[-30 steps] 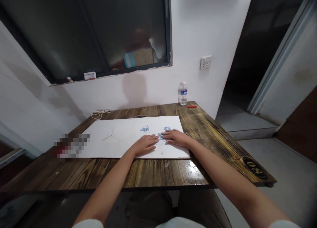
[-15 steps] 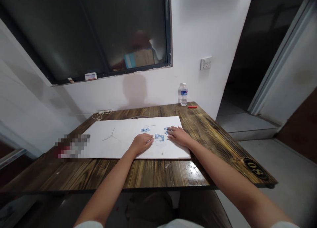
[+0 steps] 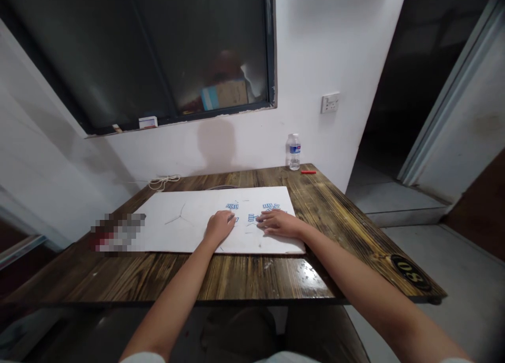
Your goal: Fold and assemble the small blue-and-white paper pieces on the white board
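A long white board [image 3: 193, 231] lies on the wooden table, with thin dark lines drawn on it. Several small blue-outlined pieces lie in groups on its right half, one group [image 3: 232, 206] beyond my left hand and another [image 3: 268, 206] beyond my right hand. My left hand [image 3: 220, 227] rests on the board, its fingertips at a few blue pieces; whether it grips one is too small to tell. My right hand [image 3: 280, 223] lies palm down with fingers spread, fingertips touching pieces beside a middle group [image 3: 251, 217].
A water bottle [image 3: 294, 152] and a red pen [image 3: 308, 172] stand and lie at the table's back right. A coiled white cord [image 3: 164, 181] is at the back left. A blurred-out patch [image 3: 120, 234] covers something at the left. The wall has a socket [image 3: 330, 103].
My right hand has moved left and slightly nearer, uncovering the pieces at the right. My left hand has shifted a little left, off the middle group. The view has tilted slightly.
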The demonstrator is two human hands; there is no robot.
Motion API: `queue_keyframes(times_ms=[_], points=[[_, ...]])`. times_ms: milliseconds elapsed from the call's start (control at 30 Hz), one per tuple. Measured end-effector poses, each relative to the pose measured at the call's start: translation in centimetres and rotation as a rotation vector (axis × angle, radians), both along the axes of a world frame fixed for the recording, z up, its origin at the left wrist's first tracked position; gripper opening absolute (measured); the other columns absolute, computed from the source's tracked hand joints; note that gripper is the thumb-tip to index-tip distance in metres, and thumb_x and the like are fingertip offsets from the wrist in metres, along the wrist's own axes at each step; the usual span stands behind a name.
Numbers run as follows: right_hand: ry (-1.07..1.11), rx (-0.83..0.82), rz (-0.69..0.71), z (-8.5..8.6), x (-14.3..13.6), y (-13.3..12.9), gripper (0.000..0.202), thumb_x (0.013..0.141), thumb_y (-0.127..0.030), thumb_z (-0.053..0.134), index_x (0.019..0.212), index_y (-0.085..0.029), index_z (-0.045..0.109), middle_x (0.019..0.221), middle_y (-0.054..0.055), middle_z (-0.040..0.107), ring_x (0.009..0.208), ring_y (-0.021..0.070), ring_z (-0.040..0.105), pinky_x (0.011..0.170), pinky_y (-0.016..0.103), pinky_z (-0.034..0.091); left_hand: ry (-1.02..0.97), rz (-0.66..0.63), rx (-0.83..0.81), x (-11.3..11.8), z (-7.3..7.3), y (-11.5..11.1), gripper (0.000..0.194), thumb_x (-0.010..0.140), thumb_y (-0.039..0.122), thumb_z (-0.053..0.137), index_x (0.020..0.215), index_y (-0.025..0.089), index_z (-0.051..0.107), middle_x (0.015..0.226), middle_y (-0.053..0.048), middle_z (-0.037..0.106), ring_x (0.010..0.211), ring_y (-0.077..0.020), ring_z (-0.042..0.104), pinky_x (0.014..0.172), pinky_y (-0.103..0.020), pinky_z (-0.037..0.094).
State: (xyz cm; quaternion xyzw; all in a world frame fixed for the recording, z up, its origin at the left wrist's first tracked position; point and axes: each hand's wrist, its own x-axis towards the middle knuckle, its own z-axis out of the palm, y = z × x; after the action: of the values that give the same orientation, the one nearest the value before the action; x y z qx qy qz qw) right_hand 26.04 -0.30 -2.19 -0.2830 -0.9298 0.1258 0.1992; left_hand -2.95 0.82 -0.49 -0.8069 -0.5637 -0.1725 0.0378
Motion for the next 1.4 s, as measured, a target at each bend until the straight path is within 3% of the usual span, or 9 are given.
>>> queue_keyframes(times_ms=[100,233,433,600,767,967,1133,1400], points=[[-0.005,-0.053,0.067,0.2,-0.5,-0.3,0.043,0.094,-0.048,0.055,0.132,-0.028,0.063,0.142,0.007,0.056,0.14,0.0286,0.041,0.113,0.046,0.033,-0.004,-0.029,-0.036,-0.2,-0.2,0.2,0.032,0.093,0.037,0.05,0.112,0.023,0.071,0.126,-0.007,0.068,0.121,-0.0243,0.059,0.104,-0.037,0.045],[-0.057,-0.086,0.04,0.2,-0.9,-0.7,0.049,0.095,-0.05,0.053,0.14,-0.03,0.055,0.149,0.007,0.048,0.143,0.0295,0.036,0.116,0.051,0.027,0.003,-0.163,-0.125,-0.1,-0.3,0.1,0.044,0.095,0.044,0.048,0.127,0.02,0.065,0.141,-0.011,0.057,0.135,-0.0247,0.049,0.112,-0.038,0.036],[-0.152,-0.055,-0.177,0.4,-0.7,-0.8,0.053,0.095,-0.052,0.051,0.144,-0.032,0.049,0.154,0.008,0.042,0.144,0.0334,0.032,0.114,0.063,0.019,0.072,-0.524,-0.309,0.3,0.3,-0.5,0.054,0.098,0.052,0.041,0.146,0.029,0.045,0.156,-0.006,0.038,0.147,-0.0249,0.029,0.118,-0.046,0.023],[-0.168,-0.028,-0.339,0.5,-0.3,-0.8,0.058,0.094,-0.052,0.052,0.147,-0.028,0.044,0.154,0.01,0.041,0.146,0.0327,0.028,0.115,0.062,0.019,0.098,-0.714,-0.327,0.9,0.9,-1.0,0.047,0.098,0.053,0.041,0.14,0.034,0.053,0.152,-0.003,0.044,0.145,-0.0244,0.032,0.116,-0.044,0.024],[-0.173,-0.014,-0.458,0.3,-0.2,-0.7,0.061,0.095,-0.051,0.05,0.149,-0.023,0.042,0.154,0.014,0.04,0.145,0.034,0.03,0.114,0.063,0.023,0.101,-0.643,-0.202,0.9,0.9,-1.0,0.038,0.098,0.044,0.046,0.13,0.032,0.063,0.141,-0.004,0.058,0.136,-0.0232,0.047,0.11,-0.041,0.034],[-0.177,-0.069,-0.236,0.1,-0.4,-0.7,0.059,0.094,-0.055,0.05,0.147,-0.029,0.045,0.157,0.012,0.035,0.146,0.0337,0.027,0.113,0.061,0.025,0.108,-0.505,-0.083,0.6,0.4,-0.7,0.038,0.097,0.04,0.049,0.131,0.029,0.062,0.143,-0.006,0.056,0.134,-0.0237,0.049,0.109,-0.041,0.038],[-0.133,-0.06,-0.041,0.4,-1.6,-1.5,0.055,0.094,-0.057,0.051,0.144,-0.034,0.048,0.158,0.008,0.035,0.147,0.0313,0.026,0.115,0.057,0.024,0.129,-0.544,-0.146,0.7,0.6,-0.9,0.049,0.097,0.045,0.047,0.143,0.029,0.05,0.151,-0.006,0.046,0.14,-0.0243,0.041,0.112,-0.042,0.035],[-0.165,-0.024,-0.123,0.5,-1.6,-1.5,0.051,0.095,-0.055,0.05,0.142,-0.036,0.05,0.157,0.01,0.036,0.145,0.0325,0.03,0.112,0.056,0.029,0.123,-0.416,-0.145,0.8,0.3,-0.9,0.044,0.099,0.047,0.041,0.138,0.031,0.056,0.147,-0.003,0.052,0.138,-0.0234,0.044,0.111,-0.042,0.035]])
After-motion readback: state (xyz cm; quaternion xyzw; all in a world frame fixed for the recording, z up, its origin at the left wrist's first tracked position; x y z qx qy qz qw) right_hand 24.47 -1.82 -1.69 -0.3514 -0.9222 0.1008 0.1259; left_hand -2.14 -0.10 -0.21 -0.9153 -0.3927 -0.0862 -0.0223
